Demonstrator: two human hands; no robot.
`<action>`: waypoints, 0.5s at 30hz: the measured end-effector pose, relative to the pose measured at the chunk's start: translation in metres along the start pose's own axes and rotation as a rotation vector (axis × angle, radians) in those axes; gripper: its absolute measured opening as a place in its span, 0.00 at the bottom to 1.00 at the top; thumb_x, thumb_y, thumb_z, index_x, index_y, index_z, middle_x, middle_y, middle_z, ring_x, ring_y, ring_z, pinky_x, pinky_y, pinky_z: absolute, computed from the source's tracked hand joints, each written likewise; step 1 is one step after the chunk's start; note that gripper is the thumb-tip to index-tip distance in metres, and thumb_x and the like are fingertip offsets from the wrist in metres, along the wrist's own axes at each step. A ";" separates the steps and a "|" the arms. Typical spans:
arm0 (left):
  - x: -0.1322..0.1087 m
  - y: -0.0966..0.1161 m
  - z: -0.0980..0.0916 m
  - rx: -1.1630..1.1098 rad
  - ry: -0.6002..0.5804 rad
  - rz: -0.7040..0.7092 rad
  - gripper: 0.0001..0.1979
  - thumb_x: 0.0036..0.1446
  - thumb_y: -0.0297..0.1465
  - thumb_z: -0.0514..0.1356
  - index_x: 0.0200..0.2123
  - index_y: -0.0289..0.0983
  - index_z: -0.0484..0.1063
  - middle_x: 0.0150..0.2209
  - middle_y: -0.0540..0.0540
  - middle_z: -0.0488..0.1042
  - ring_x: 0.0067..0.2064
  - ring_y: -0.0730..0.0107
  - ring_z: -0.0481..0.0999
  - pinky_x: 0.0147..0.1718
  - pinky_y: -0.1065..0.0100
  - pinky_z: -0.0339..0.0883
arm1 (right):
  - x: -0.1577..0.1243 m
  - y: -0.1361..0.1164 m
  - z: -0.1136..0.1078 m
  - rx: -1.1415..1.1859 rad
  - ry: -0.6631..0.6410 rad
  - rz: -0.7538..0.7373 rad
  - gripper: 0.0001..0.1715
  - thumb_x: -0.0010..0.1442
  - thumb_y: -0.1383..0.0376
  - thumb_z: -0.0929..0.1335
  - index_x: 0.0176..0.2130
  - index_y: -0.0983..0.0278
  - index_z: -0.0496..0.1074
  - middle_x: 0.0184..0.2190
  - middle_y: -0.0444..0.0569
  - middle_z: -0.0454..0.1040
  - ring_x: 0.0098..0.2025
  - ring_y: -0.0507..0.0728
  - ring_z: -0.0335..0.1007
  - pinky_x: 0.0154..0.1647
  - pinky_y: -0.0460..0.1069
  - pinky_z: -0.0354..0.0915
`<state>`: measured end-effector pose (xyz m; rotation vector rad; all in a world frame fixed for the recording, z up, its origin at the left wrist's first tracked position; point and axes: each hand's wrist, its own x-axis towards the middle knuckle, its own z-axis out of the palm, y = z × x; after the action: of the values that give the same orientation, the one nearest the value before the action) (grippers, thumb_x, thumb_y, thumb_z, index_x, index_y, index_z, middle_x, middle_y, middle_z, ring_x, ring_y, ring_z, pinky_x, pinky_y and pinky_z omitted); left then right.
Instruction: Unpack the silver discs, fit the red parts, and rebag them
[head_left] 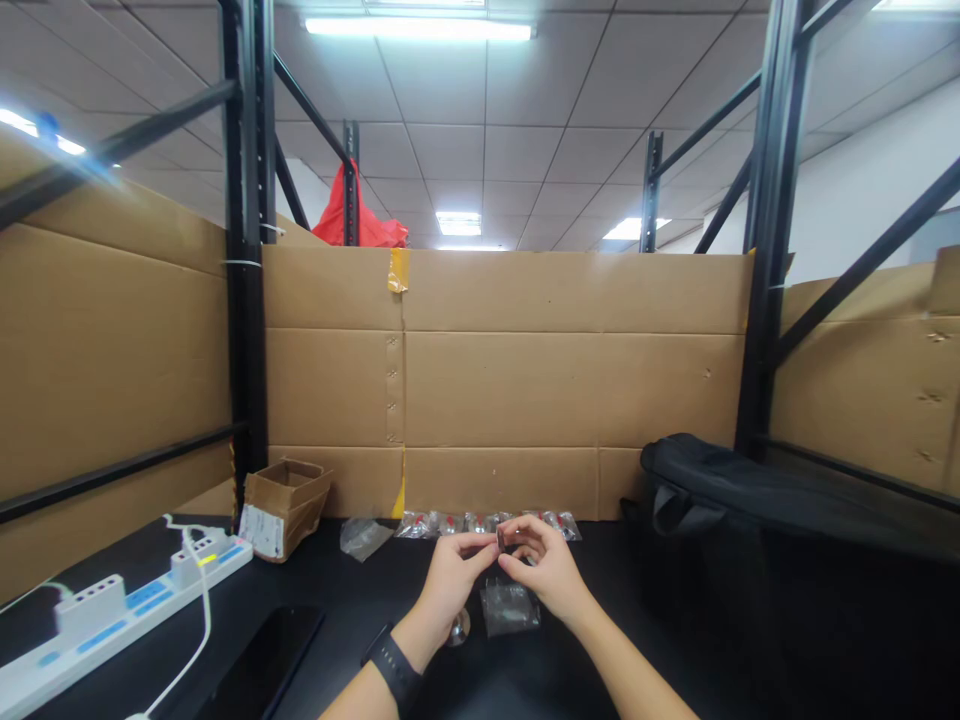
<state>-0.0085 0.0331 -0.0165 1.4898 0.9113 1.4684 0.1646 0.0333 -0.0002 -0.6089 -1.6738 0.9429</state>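
My left hand [453, 572] and my right hand [551, 572] meet over the black table, fingertips pinched together. Between them is a small, dark, shiny piece [501, 540], too small to name and partly hidden by the fingers. Below the right hand lies a clear plastic bag [511, 610] on the table. A round, shiny metal part [460, 628] shows beside my left wrist, partly covered by it. Behind the hands, several small clear packets [415, 525] with red marks and shiny contents form a row against the cardboard.
Another crumpled clear bag [365, 538] lies left of the packets, near an open cardboard box [289, 505]. A white power strip [142, 600] with cables and a black phone [264, 662] are on the left. A big black bag [720, 500] stands on the right. Cardboard walls [495, 385] enclose the table.
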 end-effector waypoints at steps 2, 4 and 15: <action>0.000 -0.001 0.000 -0.003 0.005 0.001 0.17 0.45 0.37 0.71 0.37 0.33 0.82 0.40 0.37 0.83 0.43 0.55 0.81 0.48 0.59 0.71 | 0.000 0.000 0.001 -0.003 -0.003 0.004 0.17 0.50 0.64 0.76 0.40 0.62 0.72 0.44 0.52 0.78 0.45 0.59 0.76 0.38 0.49 0.70; 0.001 -0.002 -0.001 0.009 0.011 0.005 0.16 0.44 0.36 0.71 0.36 0.32 0.81 0.39 0.37 0.83 0.42 0.55 0.81 0.47 0.60 0.71 | 0.000 0.000 0.001 -0.017 -0.007 0.008 0.17 0.50 0.64 0.76 0.40 0.62 0.72 0.43 0.52 0.78 0.45 0.59 0.76 0.38 0.49 0.70; -0.006 0.009 -0.004 0.404 0.065 0.182 0.07 0.54 0.33 0.63 0.33 0.37 0.80 0.37 0.43 0.80 0.43 0.59 0.77 0.47 0.62 0.67 | -0.001 0.002 0.004 -0.120 0.005 0.014 0.17 0.51 0.61 0.75 0.40 0.62 0.73 0.43 0.52 0.79 0.44 0.60 0.76 0.39 0.51 0.70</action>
<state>-0.0129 0.0246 -0.0110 1.8663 1.1904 1.5310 0.1607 0.0318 -0.0029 -0.7035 -1.7329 0.8539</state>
